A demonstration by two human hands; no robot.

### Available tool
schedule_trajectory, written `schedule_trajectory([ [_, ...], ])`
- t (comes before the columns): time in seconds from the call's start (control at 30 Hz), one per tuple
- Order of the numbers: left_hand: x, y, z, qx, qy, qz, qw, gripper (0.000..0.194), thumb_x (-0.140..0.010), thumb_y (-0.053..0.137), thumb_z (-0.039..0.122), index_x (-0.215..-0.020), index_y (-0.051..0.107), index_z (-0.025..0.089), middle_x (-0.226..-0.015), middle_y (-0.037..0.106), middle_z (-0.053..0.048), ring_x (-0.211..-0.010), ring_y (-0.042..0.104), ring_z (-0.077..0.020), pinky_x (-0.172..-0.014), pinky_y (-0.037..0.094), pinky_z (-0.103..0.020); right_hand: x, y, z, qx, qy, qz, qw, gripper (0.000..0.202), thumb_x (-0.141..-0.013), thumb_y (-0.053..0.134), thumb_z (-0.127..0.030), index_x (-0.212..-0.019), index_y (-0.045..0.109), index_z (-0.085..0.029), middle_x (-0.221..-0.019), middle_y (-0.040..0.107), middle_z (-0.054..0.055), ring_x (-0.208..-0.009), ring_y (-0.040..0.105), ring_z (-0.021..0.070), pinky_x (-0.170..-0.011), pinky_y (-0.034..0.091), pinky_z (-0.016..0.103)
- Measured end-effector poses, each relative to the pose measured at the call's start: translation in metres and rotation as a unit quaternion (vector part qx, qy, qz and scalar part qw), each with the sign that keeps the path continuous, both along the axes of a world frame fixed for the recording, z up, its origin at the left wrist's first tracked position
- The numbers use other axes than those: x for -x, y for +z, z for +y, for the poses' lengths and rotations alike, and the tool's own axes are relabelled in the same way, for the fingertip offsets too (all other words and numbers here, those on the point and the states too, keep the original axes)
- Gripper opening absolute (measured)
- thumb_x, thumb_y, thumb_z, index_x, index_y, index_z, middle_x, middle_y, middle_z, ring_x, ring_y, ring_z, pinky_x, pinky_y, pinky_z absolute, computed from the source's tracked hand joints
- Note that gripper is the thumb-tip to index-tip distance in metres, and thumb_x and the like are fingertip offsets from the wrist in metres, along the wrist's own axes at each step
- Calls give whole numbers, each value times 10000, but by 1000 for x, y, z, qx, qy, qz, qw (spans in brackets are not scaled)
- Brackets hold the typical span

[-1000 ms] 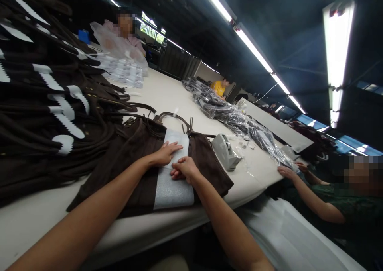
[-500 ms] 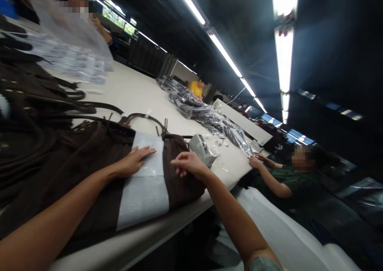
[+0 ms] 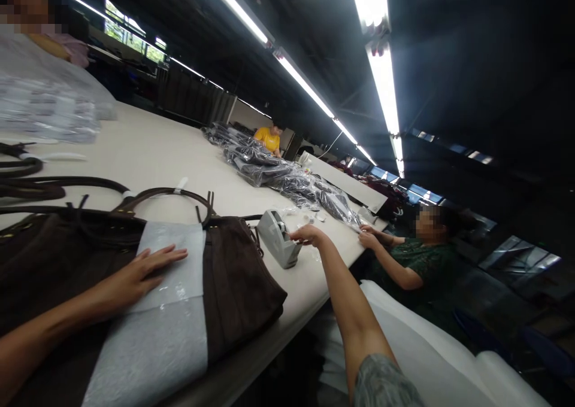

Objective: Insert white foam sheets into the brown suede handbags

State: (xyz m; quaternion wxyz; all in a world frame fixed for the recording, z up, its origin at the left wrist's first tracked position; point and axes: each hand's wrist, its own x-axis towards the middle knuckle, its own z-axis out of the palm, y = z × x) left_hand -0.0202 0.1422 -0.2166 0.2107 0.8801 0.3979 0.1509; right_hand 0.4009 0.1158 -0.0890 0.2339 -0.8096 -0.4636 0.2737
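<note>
Right grip (image 3: pixel 311 234) sits at the tape dispenser (image 3: pixel 275 239).

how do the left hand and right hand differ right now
Place: the left hand rests on the white sheet across the brown bag; the right hand is at the grey tape dispenser. Pose: the left hand lies extended; the right hand looks more curled. Both are bare.

We see a dark brown bag (image 3: pixel 240 281), a white sheet (image 3: pixel 166 329), a light grey tape dispenser (image 3: pixel 273 239), an off-white tabletop (image 3: pixel 148 149), a co-worker's yellow shirt (image 3: pixel 268 139) and our own mottled grey sleeve (image 3: pixel 381 383).
</note>
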Motion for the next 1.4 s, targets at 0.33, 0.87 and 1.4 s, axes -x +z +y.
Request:
schedule_trajectory([
  [0.33,1,8,0,1,-10,42,999,607,-871,272,236,-1448,424,124,-1556,330,-45,-1487,158,-208,-1207,114,-484,-14,-7,-67,-129,11,20,991,234,-859,607,-301,-739,689,-118,-648,684,44,-560,577,99,-582,459,198],
  [0.87,2,27,-18,115,-2,-110,987,678,-744,454,199,-1421,453,152,-1553,356,-68,-1491,179,-231,-1216,16,-476,161,-22,-121,-258,84,263,926,321,-748,728,-430,-819,733,-117,-595,673,27,-473,562,105,-463,443,203],
  [1.4,3,4,-7,121,2,-218,968,729,-607,422,91,-1319,576,126,-1461,486,-91,-1443,318,-234,-1230,82,-467,307,-91,-56,82,126,206,967,178,-899,542,-84,-840,419,-197,-408,555,-55,-337,539,118,-338,410,158],
])
